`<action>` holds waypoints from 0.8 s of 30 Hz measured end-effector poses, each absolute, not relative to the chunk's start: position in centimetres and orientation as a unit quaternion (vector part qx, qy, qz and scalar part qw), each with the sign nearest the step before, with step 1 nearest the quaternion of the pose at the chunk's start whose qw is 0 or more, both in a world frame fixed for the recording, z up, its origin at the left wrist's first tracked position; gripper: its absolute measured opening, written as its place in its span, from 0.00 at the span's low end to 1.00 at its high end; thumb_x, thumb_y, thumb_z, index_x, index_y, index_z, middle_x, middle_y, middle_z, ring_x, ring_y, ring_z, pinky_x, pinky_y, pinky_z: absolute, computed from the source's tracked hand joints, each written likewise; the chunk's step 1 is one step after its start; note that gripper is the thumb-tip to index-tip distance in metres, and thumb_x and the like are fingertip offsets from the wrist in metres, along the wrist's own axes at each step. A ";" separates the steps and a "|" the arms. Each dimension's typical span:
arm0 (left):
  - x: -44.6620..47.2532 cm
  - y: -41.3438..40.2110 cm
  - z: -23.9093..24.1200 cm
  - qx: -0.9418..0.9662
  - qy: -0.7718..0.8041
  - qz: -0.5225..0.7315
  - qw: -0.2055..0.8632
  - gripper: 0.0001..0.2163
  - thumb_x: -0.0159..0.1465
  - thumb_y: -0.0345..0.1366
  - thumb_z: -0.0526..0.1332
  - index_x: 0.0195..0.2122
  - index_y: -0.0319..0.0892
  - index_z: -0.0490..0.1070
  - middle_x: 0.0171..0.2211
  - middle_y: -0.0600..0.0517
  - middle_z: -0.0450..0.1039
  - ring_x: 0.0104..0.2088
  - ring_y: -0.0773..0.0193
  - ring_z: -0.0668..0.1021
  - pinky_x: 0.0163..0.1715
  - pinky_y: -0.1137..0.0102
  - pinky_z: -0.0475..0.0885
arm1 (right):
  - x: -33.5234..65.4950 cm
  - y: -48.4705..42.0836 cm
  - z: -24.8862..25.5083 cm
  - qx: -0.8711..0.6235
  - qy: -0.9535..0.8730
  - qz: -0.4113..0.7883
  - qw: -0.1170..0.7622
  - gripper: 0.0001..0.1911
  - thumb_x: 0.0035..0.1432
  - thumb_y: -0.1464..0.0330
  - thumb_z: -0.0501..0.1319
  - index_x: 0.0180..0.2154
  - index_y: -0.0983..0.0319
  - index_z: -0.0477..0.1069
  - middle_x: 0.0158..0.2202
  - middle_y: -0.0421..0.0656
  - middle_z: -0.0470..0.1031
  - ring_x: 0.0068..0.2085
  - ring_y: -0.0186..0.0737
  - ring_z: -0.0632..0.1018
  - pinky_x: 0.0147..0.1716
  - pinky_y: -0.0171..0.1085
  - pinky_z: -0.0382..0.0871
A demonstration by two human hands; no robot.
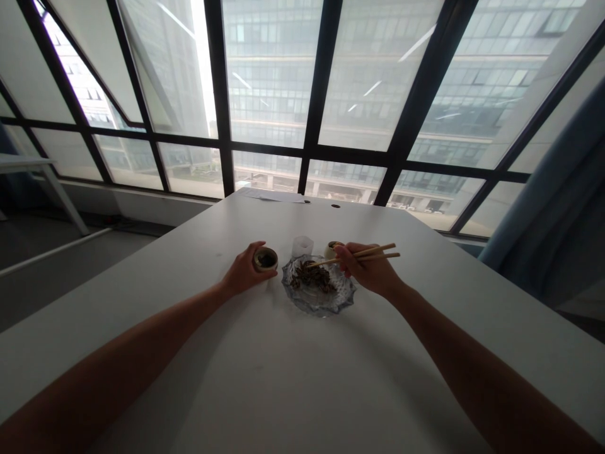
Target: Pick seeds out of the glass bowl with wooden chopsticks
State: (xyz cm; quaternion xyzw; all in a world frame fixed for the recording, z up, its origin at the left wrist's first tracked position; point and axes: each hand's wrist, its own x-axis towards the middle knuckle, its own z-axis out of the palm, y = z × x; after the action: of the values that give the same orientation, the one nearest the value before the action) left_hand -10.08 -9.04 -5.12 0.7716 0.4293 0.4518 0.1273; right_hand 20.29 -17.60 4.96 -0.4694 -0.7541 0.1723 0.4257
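Observation:
My left hand is wrapped round a small light-coloured cup with something dark inside. A pair of wooden chopsticks is held in my right hand, over the right side of a scalloped clear glass dish. In the dish lies a heap of dark brown dried pieces, and the chopstick tips reach into it. Their exact kind is too small to make out, as is whether the tips pinch a piece.
Behind the dish stands a small translucent white container. A second small cup is partly covered by my right hand. Papers lie at the far edge of the white table. Beyond are large windows, with a blue curtain at right.

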 end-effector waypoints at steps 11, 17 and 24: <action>-10.1 -8.5 -5.5 0.741 0.460 0.466 0.147 0.35 0.51 0.51 0.71 0.57 0.44 0.63 0.44 0.45 0.80 0.40 0.56 0.82 0.45 0.60 0.77 | 20.8 -16.6 4.3 -0.499 -0.669 0.218 0.505 0.33 0.52 0.37 0.59 0.25 0.61 0.72 0.16 0.42 0.73 0.15 0.35 0.73 0.12 0.32 0.66; -10.1 -8.4 -5.5 0.732 0.485 0.450 0.163 0.35 0.52 0.53 0.70 0.58 0.44 0.63 0.46 0.43 0.79 0.42 0.55 0.82 0.46 0.59 0.77 | 21.1 -16.4 4.6 -0.516 -0.652 0.223 0.509 0.34 0.52 0.37 0.60 0.23 0.63 0.72 0.14 0.42 0.71 0.12 0.33 0.70 0.10 0.30 0.61; -10.0 -8.6 -5.2 0.736 0.488 0.440 0.160 0.35 0.53 0.53 0.70 0.58 0.43 0.63 0.46 0.43 0.79 0.43 0.54 0.82 0.47 0.58 0.76 | 20.7 -16.4 3.7 -0.495 -0.692 0.241 0.468 0.31 0.56 0.40 0.60 0.26 0.62 0.73 0.17 0.42 0.73 0.16 0.34 0.73 0.13 0.30 0.65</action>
State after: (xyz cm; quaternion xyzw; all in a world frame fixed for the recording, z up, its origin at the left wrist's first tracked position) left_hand -10.04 -8.61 -5.23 0.7364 0.4884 0.4400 0.1603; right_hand 20.65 -16.43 3.67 -0.4946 -0.6919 0.2410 0.4675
